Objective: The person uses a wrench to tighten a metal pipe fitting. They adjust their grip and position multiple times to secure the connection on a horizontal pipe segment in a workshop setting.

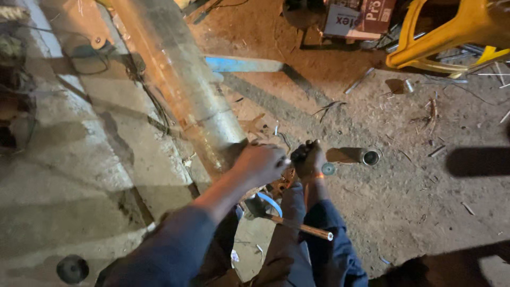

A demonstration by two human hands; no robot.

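Seen from above, a person crouches on a dirt floor, blue trouser legs lowest in view. Between the knees lies a hammer (297, 226) with a pale handle and a dark head.

Just beyond it, the left hand (263, 162) rests on the near end of a long, wide metal pipe (180, 79), fingers curled over the rim. The right hand (308, 158) is balled tight, fingers together around a small part that cannot be made out. The two hands almost touch at the pipe's mouth.

The pipe runs away up and to the left, lying partly on a concrete slab (79, 159). It looks stiff, heavy and smooth — likely slippery along its dusty flank, so the rim looks like the surest place to hold it.

Right of the hands, a short metal tube (356, 155) lies open-ended on the dirt, a small round cap (328, 169) beside it.

Farther off, a blue flat bar (239, 65) lies near the pipe. At the far edge sits a cardboard box (361, 18) — white and dark red panels with printed lettering — beside a yellow plastic chair (451, 32).
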